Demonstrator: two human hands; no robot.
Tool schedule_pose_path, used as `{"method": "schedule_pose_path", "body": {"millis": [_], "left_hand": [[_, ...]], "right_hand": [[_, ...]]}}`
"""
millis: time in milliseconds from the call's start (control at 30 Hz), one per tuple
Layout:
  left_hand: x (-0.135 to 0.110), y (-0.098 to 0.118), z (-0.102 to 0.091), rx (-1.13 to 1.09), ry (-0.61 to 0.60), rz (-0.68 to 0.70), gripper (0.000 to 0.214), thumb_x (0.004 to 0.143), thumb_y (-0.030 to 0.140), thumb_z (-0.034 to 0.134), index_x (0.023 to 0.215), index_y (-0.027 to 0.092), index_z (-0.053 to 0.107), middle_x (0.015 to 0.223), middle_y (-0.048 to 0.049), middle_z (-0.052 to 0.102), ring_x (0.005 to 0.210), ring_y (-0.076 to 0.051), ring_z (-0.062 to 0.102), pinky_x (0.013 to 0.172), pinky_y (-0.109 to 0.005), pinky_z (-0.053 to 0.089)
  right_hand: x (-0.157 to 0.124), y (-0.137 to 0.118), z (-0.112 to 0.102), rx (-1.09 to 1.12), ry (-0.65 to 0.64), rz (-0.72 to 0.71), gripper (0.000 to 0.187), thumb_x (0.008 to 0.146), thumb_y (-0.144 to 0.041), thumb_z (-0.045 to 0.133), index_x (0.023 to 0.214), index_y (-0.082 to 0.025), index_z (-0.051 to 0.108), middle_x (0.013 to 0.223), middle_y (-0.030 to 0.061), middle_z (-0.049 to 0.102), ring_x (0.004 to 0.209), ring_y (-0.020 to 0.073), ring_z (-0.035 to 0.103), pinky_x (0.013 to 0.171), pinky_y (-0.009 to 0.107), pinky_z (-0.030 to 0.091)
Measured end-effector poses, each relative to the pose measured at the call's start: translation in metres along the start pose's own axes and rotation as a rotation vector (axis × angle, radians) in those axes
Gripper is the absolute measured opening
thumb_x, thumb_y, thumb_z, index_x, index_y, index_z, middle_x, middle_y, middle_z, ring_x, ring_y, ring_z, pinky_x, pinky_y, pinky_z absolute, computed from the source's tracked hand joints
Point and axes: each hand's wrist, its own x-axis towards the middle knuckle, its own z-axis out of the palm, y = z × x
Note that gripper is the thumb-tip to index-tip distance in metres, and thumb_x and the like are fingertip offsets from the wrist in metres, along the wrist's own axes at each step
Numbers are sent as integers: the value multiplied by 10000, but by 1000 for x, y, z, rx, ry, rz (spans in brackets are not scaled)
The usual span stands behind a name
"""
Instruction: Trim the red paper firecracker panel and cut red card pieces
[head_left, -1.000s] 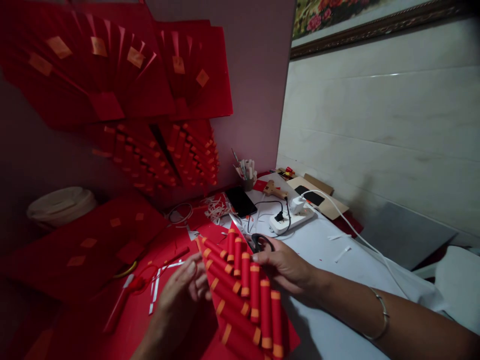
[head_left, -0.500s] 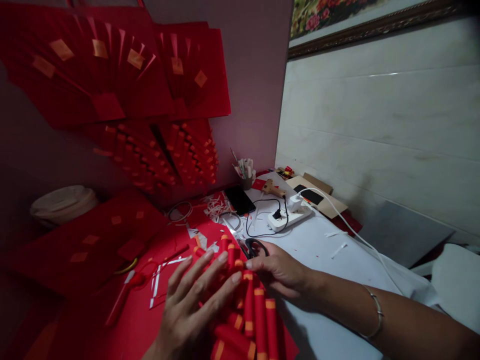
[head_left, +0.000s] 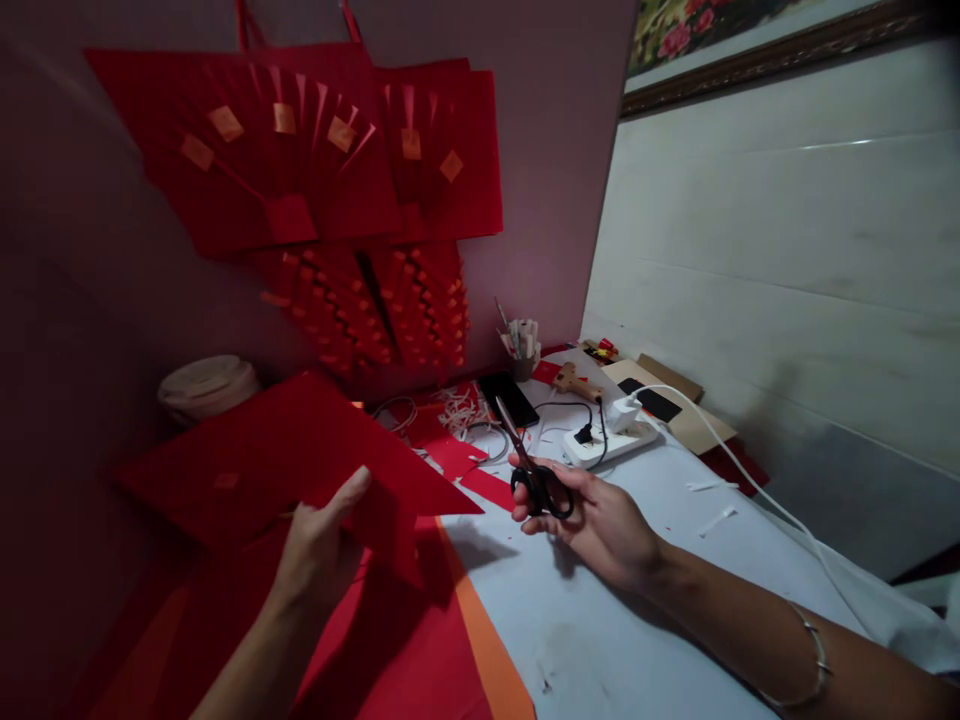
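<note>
My left hand (head_left: 319, 550) grips a large red paper sheet (head_left: 292, 450) by its near edge and holds it lifted above the table, thumb on top. My right hand (head_left: 592, 515) holds black-handled scissors (head_left: 531, 470) by the handles, blades pointing up and away toward the wall. The scissors hover over the white tabletop (head_left: 615, 620), to the right of the sheet. More red paper with an orange strip (head_left: 487, 640) lies flat below my left hand.
A red fan-shaped paper decoration (head_left: 330, 170) with rolled firecracker tubes (head_left: 390, 310) hangs on the wall. A power strip (head_left: 611, 435) with cables, a black phone (head_left: 510, 398), a pen cup (head_left: 521, 345), paper scraps and a glue gun (head_left: 574, 382) sit at the back. A white roll (head_left: 206, 385) stands left.
The bundle of red rolled tubes that both hands touched is out of view. My right hand has picked up the scissors, and my left hand has lifted a red sheet. The camera turned left.
</note>
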Motion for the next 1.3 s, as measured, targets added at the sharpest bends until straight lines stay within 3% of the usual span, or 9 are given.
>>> {"method": "schedule_pose_path", "body": {"millis": [233,533,633,767,933,1100,1300], "left_hand": [[9,-27,-7,12,29,-162,103,835,93,615,832,119,715,691,-79,771,546,-210,723,527,-303,624],[14,-32,-16,-48,30,-191,125,858,103,595,845,107,719,679,-85,761,531,-202,715,509,-293,615],[14,-32,-15,-64,37,-181,127,857,96,592,847,103,719,678,-84,759,534,-198,714,512,-289,613],[14,-29,-15,-100,63,-141,150,858,68,570,834,105,713,688,-73,763,547,-193,718,527,-288,618],[17,-24,-17,-143,91,-116,186,871,52,538,827,106,710,677,-67,763,535,-183,713,521,-275,616],[21,-21,-19,-223,136,-93,228,900,43,503,829,110,708,680,-52,766,556,-161,720,539,-242,615],[21,-19,-18,-261,167,-90,263,919,35,477,828,113,710,686,-40,777,580,-143,729,663,-256,636]], "right_hand": [[-5,6,5,-8,15,133,305,885,-322,682,1100,-107,711,991,130,717,901,227,680,819,328,505],[-8,10,10,-37,3,214,276,870,-205,702,1126,-107,733,1026,129,709,938,207,684,806,272,520],[-7,10,6,-151,15,234,430,812,-179,764,1234,-156,682,1024,106,699,915,195,682,762,266,528],[-4,13,1,-368,19,260,543,781,-276,801,1287,-164,637,961,90,678,749,170,660,624,273,522],[-5,19,2,-656,55,235,484,773,-237,765,1243,-176,666,884,29,639,699,122,589,624,237,482],[-6,22,5,-889,-15,118,419,789,-191,709,1207,-164,685,1005,55,642,832,159,609,737,265,496],[-6,18,5,-1044,-84,78,417,779,-154,670,1194,-165,696,977,55,646,798,158,609,688,246,481]]}}
